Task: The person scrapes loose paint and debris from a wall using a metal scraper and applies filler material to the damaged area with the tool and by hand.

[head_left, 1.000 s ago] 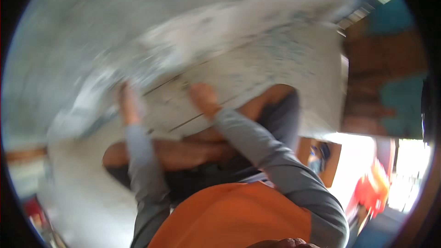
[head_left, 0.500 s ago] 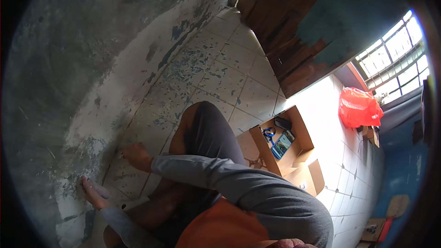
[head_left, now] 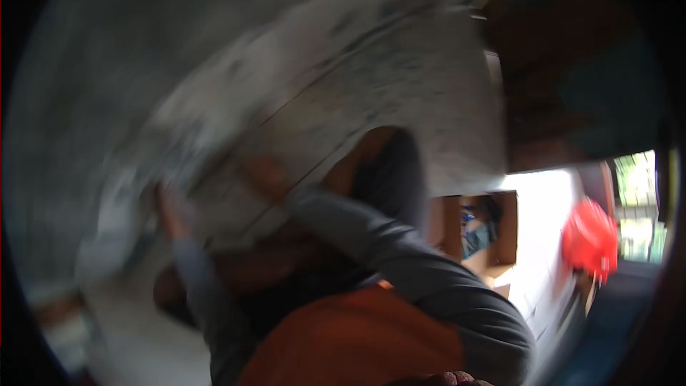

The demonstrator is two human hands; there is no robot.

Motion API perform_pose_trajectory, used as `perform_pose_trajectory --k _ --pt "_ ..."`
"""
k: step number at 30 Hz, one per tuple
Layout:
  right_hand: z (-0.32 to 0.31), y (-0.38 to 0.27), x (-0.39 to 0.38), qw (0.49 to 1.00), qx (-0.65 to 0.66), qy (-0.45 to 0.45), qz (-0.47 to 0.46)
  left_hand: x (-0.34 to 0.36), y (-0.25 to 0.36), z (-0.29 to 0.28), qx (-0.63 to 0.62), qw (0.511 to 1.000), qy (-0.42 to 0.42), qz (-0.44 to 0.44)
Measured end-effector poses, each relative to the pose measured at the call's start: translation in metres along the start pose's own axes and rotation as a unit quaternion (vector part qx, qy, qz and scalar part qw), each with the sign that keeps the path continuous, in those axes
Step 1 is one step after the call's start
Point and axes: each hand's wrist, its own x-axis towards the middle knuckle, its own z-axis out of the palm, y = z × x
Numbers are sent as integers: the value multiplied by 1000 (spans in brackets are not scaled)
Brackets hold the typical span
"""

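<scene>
The whole picture is smeared by motion. My left hand (head_left: 170,213) is up against the lower part of the wall (head_left: 207,93), where the grey coat gives way to a patchy whitish band. A pale blur shows beside its fingers; I cannot make out whether it is a thing held or part of the hand. Over the tiled floor (head_left: 314,125), close to the foot of the wall, is my right hand (head_left: 266,177). Its fingers are too blurred to read, and nothing in them can be made out. Both forearms wear grey sleeves.
My bent knee (head_left: 393,154) rises right of my right hand. Dark flecks lie on the floor along the wall. An open cardboard box (head_left: 506,232) with blue and dark items stands at the right, near a red plastic bag (head_left: 590,239) and a dark wooden panel (head_left: 550,93).
The view has swung, so the wall, box and bag sit differently in the picture. Both hands appear higher and further right in it, still near the wall's foot. Everything has become blurred.
</scene>
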Motion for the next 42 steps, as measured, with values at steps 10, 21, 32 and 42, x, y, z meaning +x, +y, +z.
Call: perform_pose_trajectory --k 10,21,32,42 --pt "-90 -71 15 994 48 19 99 14 81 -94 -485 798 150 -325" --pt "-104 -59 14 995 18 29 94 21 87 -88 -506 795 153 -298" --pt "-91 -56 14 994 36 18 101 18 84 -87 -512 791 150 -299" --pt "-102 -52 17 993 14 -16 119 12 78 -76 -530 778 89 -324"
